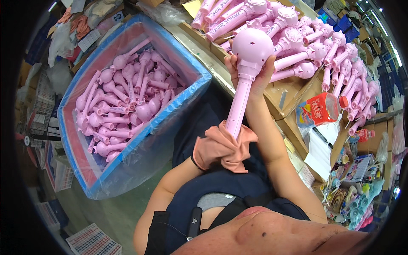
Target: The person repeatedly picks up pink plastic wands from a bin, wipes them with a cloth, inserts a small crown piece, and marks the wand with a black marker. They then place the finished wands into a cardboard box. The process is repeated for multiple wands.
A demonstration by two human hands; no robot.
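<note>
Pink toy wand (245, 68) held upright: right hand (255, 76) clamped below its round head, left hand (221, 146), cloth-wrapped, gripping the handle's lower end.

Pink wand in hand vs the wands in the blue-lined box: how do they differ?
The held wand stands nearly upright, round head up; the boxed wands lie flat, pointing every way. The held wand is gripped at both ends, the right hand under its head and the left hand, wrapped in a peach cloth, on its handle; the boxed wands lie loose and untouched in the box. Both are the same pink, with round heads and slim handles.
</note>
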